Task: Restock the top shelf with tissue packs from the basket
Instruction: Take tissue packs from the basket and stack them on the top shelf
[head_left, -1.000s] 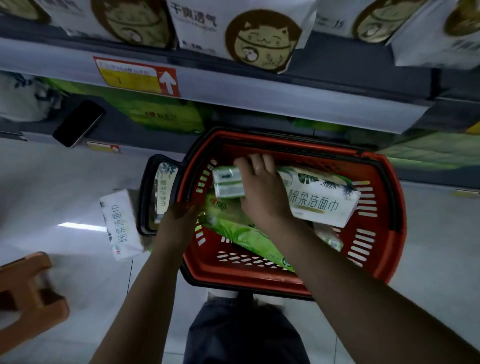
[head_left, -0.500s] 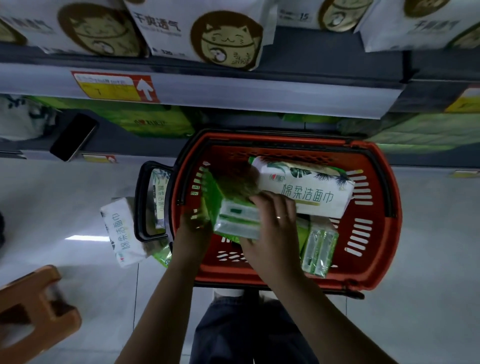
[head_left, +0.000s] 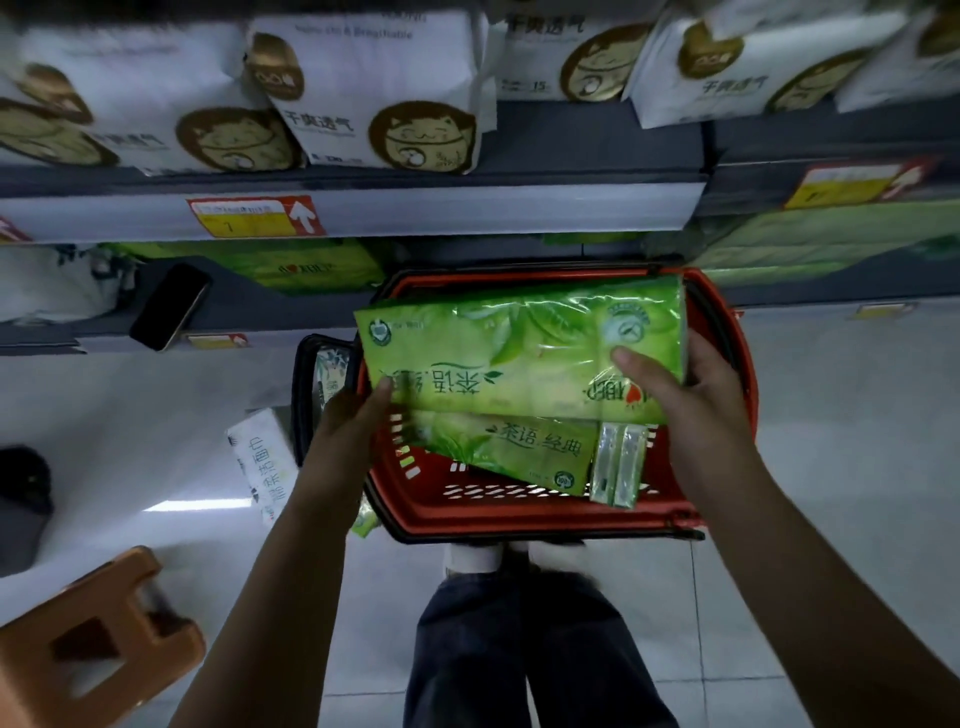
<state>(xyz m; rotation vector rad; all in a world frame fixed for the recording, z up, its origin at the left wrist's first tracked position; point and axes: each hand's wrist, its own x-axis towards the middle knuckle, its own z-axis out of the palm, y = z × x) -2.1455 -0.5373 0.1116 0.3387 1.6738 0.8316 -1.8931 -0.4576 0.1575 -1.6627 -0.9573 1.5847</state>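
Tissue pack (head_left: 519, 353), green film wrap, sits above the basket (head_left: 519, 522), clamped at both ends: left hand (head_left: 358, 415) on one end, right hand (head_left: 696, 384) on the other, thumb on top. I judge it light, soft and slippery, so hold it by the ends. Count: one in hand, one green pack (head_left: 509, 452) in the basket, two slim packs (head_left: 618, 467) beside it, one white pack (head_left: 262, 462) on the floor.

Green pack (head_left: 519, 353) now apparently above basket (head_left: 524, 521)

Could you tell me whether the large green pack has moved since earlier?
Yes: the large green pack rose out of the red basket, above its rim, between left hand and right hand.
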